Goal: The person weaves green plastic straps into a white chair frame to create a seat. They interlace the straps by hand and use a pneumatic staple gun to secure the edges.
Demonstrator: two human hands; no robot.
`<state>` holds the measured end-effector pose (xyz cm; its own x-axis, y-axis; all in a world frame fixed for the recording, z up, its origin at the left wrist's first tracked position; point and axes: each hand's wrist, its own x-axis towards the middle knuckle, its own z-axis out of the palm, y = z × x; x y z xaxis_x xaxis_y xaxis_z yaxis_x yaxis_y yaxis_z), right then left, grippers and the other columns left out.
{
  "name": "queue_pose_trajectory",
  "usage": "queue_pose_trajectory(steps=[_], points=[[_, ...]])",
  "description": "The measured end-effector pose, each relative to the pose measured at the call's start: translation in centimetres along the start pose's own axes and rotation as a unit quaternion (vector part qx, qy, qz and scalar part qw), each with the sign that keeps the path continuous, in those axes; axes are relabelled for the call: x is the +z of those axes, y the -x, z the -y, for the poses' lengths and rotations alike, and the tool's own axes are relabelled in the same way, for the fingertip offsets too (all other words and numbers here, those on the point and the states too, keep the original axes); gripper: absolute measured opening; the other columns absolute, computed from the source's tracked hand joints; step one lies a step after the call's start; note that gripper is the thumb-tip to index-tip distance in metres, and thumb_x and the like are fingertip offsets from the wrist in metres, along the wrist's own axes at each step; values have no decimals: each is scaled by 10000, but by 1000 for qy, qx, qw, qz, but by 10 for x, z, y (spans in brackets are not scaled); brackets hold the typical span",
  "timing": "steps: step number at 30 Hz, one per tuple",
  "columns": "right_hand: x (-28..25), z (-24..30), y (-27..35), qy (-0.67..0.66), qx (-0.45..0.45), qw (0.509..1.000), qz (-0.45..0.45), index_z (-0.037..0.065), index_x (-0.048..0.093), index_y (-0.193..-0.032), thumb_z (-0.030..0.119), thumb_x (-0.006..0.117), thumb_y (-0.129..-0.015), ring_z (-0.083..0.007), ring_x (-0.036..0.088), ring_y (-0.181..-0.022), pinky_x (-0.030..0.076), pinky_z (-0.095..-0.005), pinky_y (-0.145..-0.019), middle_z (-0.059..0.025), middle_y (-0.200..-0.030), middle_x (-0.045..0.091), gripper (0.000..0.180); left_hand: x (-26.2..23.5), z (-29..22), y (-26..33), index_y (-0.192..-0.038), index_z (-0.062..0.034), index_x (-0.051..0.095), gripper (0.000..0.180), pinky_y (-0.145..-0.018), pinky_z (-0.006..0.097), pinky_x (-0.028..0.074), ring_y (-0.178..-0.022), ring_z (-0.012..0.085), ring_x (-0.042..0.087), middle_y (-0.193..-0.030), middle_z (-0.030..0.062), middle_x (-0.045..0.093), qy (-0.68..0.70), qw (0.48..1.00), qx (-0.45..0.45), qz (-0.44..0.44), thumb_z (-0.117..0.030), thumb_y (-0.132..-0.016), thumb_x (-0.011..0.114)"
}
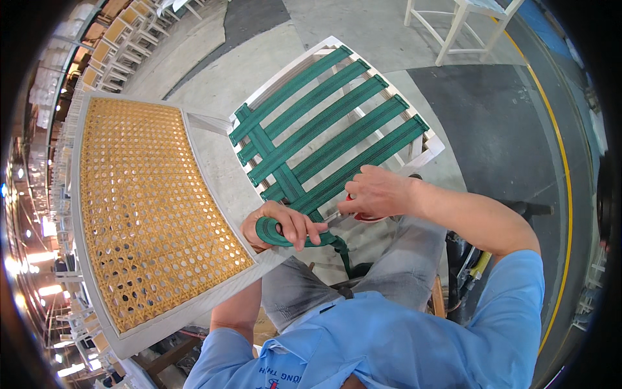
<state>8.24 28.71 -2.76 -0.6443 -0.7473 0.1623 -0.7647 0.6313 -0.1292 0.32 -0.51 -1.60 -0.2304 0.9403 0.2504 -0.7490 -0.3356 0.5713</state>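
Note:
A pale wooden chair (332, 43) stands in front of me, tilted in view, its seat crossed by several green webbing straps (353, 163). One more strap weaves over and under them near the backrest. At the seat's near left corner, my left hand (289, 220) is closed on a loose, looped length of green webbing (265, 231), with its tail hanging below. My right hand (383, 192) grips red-handled scissors (369, 219), their metal blades pointing left, close to the webbing by my left fingers. Whether the blades touch the strap I cannot tell.
The chair's woven cane backrest (152, 201) fills the left side, over my left forearm. Another pale chair (461, 29) stands far right. Rows of chairs (123, 39) line the far left. A yellow floor line (565, 188) curves along the right. Black equipment (461, 259) sits beside my right leg.

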Motion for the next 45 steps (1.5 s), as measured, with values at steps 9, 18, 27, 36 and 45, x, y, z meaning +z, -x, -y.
queue_pose_trajectory(steps=[9, 18, 27, 36, 45], points=[[3, 8, -22, -26, -32, 999, -6, 220, 599, -1000, 343, 728, -889, -205, 658, -715, 456, -366, -633, -22, -818, 579, 210, 5, -12, -5, -1083, -49, 789, 197, -1255, 622, 243, -1249, 458, 622, -1088, 220, 736, -78, 994, -37, 66, -197, -1024, 674], [-20, 52, 53, -133, 229, 958, -112, 184, 648, -1106, 388, 802, -830, -299, 665, -719, 516, -469, -629, -66, -812, 579, 376, 14, -9, -10, -1161, -49, 766, 264, -1210, 620, 306, -1229, 442, 636, -1149, 236, 719, -228, 973, -44, -4, -229, -978, 702], [11, 307, 264, 29, 848, 462, -257, 115, 603, -1324, 397, 852, -841, -394, 671, -1127, 546, -452, -943, -185, -1207, 687, 612, 26, -6, -24, -1201, -54, 758, 294, -1077, 504, 472, -1179, 359, 660, -1200, 207, 729, -432, 891, -140, -7, -210, -966, 675], [29, 355, 316, 107, 869, 456, -162, 45, 725, -1178, 109, 784, -828, -393, 613, -1149, 508, -460, -998, -177, -1218, 652, 360, 45, -20, -31, -1277, -19, 733, 326, -996, 335, 489, -1130, 225, 659, -1242, 124, 692, -507, 841, -188, 9, -45, -959, 666], [-6, 178, 1, -365, 412, 786, -280, 5, 706, -1210, 291, 763, -937, -332, 694, -1096, 538, -407, -977, -152, -1155, 725, 399, 39, -21, -18, -1291, -53, 734, 339, -1067, 359, 497, -1278, 246, 611, -1353, 144, 658, -448, 883, -137, -33, -41, -953, 715]])
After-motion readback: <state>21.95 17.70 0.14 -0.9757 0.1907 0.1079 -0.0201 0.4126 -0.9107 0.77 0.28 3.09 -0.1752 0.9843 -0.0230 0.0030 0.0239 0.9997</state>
